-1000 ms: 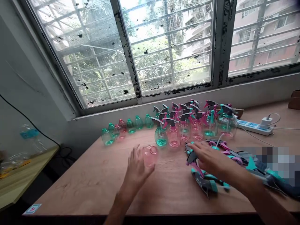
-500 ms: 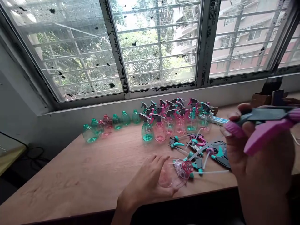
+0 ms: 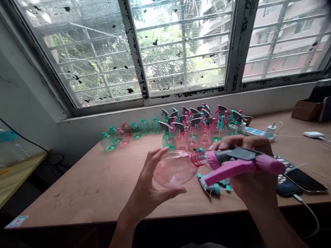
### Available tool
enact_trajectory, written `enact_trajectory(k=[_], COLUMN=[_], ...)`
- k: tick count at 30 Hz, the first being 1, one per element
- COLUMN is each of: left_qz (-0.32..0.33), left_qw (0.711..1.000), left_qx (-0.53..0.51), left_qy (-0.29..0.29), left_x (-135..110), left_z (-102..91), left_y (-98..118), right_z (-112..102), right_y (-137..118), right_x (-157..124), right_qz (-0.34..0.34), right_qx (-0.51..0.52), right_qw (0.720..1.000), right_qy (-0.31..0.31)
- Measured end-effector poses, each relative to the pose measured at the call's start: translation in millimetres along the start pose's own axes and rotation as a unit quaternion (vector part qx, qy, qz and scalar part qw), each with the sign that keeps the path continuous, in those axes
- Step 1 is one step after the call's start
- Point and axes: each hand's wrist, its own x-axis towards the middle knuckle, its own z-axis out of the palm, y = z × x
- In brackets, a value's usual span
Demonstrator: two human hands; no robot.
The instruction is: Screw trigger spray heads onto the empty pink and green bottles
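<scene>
My left hand (image 3: 150, 187) is closed around a clear pink bottle (image 3: 176, 168), held on its side above the table with its threaded neck facing right. My right hand (image 3: 253, 182) grips a pink and grey trigger sprayer (image 3: 232, 162). The sprayer's pink collar is at the mouth of the bottle; whether the threads have engaged I cannot tell. Below the sprayer, loose teal and grey trigger heads (image 3: 209, 187) lie on the table, partly hidden by my right hand.
Bottles with sprayers fitted (image 3: 181, 136) crowd together by the window wall. Several green and pink bottles without tops (image 3: 107, 142) stand to their left. On the right lie phones (image 3: 305, 179), a white charger (image 3: 312, 134) with cables and a power strip (image 3: 254, 131).
My right hand has come left and down with the sprayer, bringing it to the bottle's neck. My left hand has lifted the bottle slightly. The camera view has shifted.
</scene>
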Motion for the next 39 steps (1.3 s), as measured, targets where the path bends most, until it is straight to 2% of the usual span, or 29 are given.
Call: enact_trajectory(k=[2, 4, 7, 9, 13, 18, 22, 25, 28, 32, 35, 39], left_qz=[-0.003, 0.012, 0.047, 0.062, 0.075, 0.102, 0.088, 0.062, 0.026, 0.002, 0.011, 0.011], left_qw=[0.999, 0.995, 0.982, 0.974, 0.973, 0.961, 0.969, 0.977, 0.964, 0.954, 0.964, 0.976], left_qx=[-0.041, -0.068, -0.091, -0.082, -0.04, 0.028, 0.039, -0.045, -0.153, -0.184, -0.163, -0.113], left_qy=[0.035, 0.072, 0.159, 0.201, 0.212, 0.257, 0.227, 0.198, 0.216, 0.238, 0.21, 0.186], left_x=[-4.1, -5.0, -1.6, 0.4, -0.9, -4.9, -6.1, -6.3, -5.5, -5.2, -5.9, -6.9], left_z=[-3.7, -4.0, -1.1, 1.0, 3.0, -1.1, -5.7, -5.2, -1.5, 0.2, -4.5, -10.8], left_y=[-0.5, 0.9, 5.6, 8.6, 9.9, 8.8, 13.1, 17.5, 21.4, 23.2, 21.8, 19.4], right_z=[3.8, 4.6, -0.8, -5.9, -10.2, -5.5, -1.2, 0.5, 0.1, -1.2, -1.0, 0.2], right_y=[-0.3, -3.4, -9.1, -11.6, -10.5, -1.0, 4.9, 9.3, 15.4, 20.8, 20.7, 22.1], right_x=[-3.5, -5.8, -6.8, -6.4, -4.4, -3.4, -4.7, -6.2, -7.0, -8.3, -11.7, -13.8], right_qz=[0.008, 0.008, -0.009, -0.015, -0.037, -0.132, -0.163, -0.166, -0.169, -0.181, -0.16, -0.04], right_qx=[-0.021, -0.071, -0.179, -0.23, -0.252, -0.299, -0.282, -0.274, -0.263, -0.213, -0.206, -0.19], right_qw=[1.0, 0.996, 0.973, 0.956, 0.943, 0.923, 0.92, 0.93, 0.936, 0.945, 0.957, 0.98], right_qy=[-0.015, -0.058, -0.146, -0.18, -0.213, -0.201, -0.219, -0.179, -0.159, -0.169, -0.128, -0.049])
